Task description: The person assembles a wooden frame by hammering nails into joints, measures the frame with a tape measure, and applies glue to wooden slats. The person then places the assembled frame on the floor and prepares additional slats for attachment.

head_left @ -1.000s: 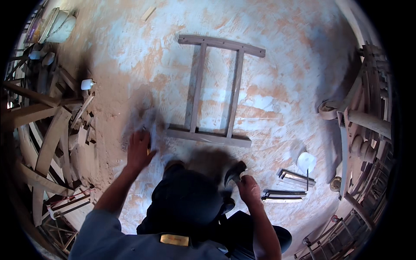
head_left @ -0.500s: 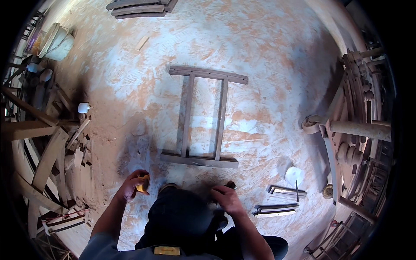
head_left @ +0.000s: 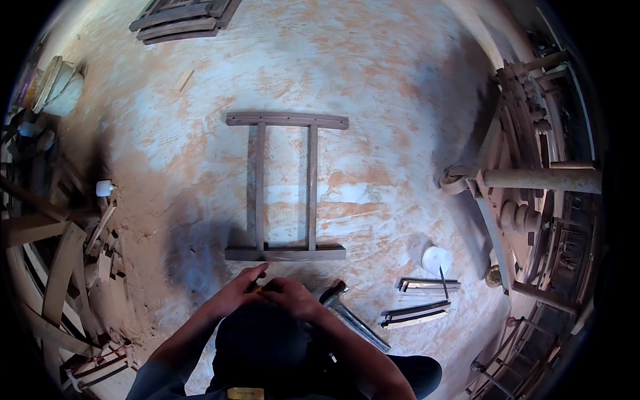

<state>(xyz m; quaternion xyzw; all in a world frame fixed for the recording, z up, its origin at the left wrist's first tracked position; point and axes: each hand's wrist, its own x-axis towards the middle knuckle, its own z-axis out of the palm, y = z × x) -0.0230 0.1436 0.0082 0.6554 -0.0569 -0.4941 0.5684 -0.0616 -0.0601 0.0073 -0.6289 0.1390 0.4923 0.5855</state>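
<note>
My left hand (head_left: 235, 291) and my right hand (head_left: 293, 297) meet just in front of me, fingers closed around a small yellowish object (head_left: 257, 288) that is mostly hidden between them. Directly beyond the hands lies a wooden frame (head_left: 285, 186) flat on the floor, with two long rails joined by two cross bars. A hammer (head_left: 337, 297) with a metal handle lies on the floor right beside my right hand, untouched.
Short wooden slats (head_left: 420, 300) and a white round lid (head_left: 437, 259) lie at the right. Stacked curved wood pieces (head_left: 60, 267) fill the left side; turned furniture parts (head_left: 527, 173) stand at the right. Another slatted frame (head_left: 180, 20) lies far ahead. A small white cup (head_left: 104, 188) sits left.
My left hand came in from the floor at the left with a small yellowish object and met my right hand, which left the hammer. The view shifted so the frame sits more centred.
</note>
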